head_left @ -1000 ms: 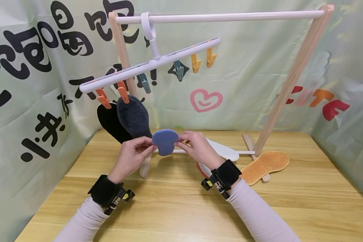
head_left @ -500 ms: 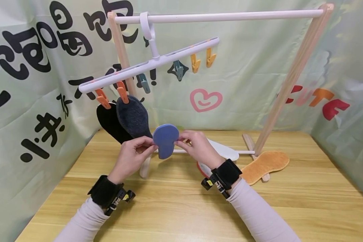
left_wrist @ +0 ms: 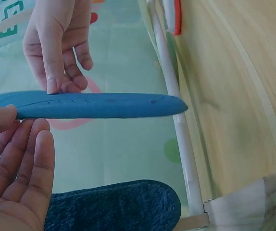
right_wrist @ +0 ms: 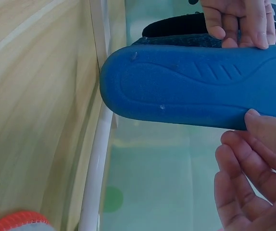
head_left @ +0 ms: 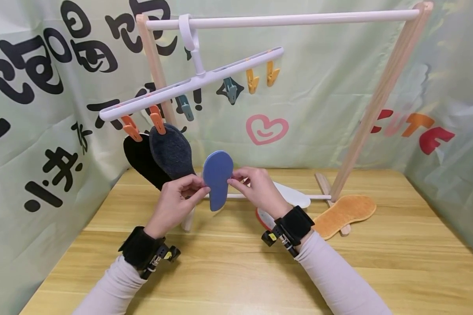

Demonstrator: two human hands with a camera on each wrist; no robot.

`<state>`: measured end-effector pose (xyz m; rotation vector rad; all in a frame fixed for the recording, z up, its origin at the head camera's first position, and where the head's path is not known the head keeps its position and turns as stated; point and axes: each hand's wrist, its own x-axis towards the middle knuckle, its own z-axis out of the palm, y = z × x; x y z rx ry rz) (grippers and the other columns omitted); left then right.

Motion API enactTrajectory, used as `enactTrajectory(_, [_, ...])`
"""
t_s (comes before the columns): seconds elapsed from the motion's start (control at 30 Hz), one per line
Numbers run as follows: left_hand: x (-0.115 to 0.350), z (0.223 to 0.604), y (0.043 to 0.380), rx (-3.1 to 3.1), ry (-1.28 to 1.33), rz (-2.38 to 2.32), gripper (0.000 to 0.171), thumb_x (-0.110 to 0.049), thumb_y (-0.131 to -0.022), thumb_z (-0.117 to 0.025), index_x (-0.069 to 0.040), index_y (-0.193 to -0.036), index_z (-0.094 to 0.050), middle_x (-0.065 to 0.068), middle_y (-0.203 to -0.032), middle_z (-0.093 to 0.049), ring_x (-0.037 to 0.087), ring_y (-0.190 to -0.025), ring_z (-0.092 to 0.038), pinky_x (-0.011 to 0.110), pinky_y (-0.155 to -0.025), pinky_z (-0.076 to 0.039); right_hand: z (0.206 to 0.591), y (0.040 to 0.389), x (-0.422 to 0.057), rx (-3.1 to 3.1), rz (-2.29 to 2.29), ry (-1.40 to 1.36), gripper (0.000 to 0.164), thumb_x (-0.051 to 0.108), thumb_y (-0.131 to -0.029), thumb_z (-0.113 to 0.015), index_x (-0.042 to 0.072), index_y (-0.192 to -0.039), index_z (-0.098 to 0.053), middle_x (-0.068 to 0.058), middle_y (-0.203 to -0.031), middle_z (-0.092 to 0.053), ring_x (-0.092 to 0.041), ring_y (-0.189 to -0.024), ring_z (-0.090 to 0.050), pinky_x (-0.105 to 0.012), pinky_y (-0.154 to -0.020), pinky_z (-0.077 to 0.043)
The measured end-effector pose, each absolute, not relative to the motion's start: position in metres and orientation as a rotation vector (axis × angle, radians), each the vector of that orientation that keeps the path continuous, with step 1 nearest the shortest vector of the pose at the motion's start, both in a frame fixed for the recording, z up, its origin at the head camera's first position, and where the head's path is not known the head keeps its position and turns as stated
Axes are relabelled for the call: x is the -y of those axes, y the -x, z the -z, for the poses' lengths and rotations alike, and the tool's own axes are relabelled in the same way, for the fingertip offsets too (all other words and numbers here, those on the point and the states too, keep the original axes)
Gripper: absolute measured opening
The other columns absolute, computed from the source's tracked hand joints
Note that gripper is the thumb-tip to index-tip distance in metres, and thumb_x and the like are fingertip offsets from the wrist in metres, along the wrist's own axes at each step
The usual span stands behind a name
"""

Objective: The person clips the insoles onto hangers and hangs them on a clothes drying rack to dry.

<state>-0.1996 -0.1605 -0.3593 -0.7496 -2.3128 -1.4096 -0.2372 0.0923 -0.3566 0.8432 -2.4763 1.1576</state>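
A blue insole (head_left: pixel 218 179) stands upright in the air between my two hands, its wide end up. My left hand (head_left: pixel 178 197) pinches its left edge between thumb and fingers. On the opposite edge, the thumb and fingers of my right hand (head_left: pixel 258 190) pinch it too. The right wrist view shows the broad face of the insole (right_wrist: pixel 176 86), with moulded lines on it. Behind and left of it hang a dark grey insole (head_left: pixel 171 151) and a black insole (head_left: pixel 139 159), each clipped by an orange clip (head_left: pixel 157 120).
A white hanger (head_left: pixel 197 81) hooks over the rack's top bar (head_left: pixel 299 18), with teal and yellow clips (head_left: pixel 252 82) holding nothing. An orange insole (head_left: pixel 347 214) lies over the rack's right foot. A white insole (head_left: pixel 291 195) and a red-edged one (head_left: pixel 265 219) lie behind my right wrist.
The blue insole has turned from a foreshortened tilt to nearly upright, its top end rising and more of its length showing. Both hands still pinch its edges; the left has shifted slightly right.
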Motion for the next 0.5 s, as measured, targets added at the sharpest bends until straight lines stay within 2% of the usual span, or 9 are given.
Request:
enactTrajectory(0.27, [0.150, 0.358, 0.203, 2.295, 0.749, 1.431, 0.006, -0.010, -0.097, -0.081, -0.008, -0.102, -0.078, 0.007, -0.095, -0.081, 0.011, -0.084, -0.078, 0.022, -0.077, -0.064, 0.359, 0.237, -0.092, 2.442, -1.154, -0.725, 0.017, 0.027, -0.100, -0.080, 0.016, -0.111, -0.086, 0.002, -0.103, -0.085, -0.014, -0.095, -0.079, -0.042, -0.088, -0.064])
enactTrajectory(0.5, [0.140, 0.354, 0.203, 2.271, 0.737, 1.433, 0.006, -0.010, -0.097, -0.081, -0.007, -0.102, -0.078, 0.008, -0.093, -0.080, 0.011, -0.079, -0.075, 0.021, -0.074, -0.062, 0.360, 0.234, -0.090, 2.429, -1.200, -0.672, 0.019, 0.028, -0.098, -0.082, 0.016, -0.111, -0.087, 0.001, -0.100, -0.085, -0.015, -0.094, -0.082, -0.035, -0.078, -0.065])
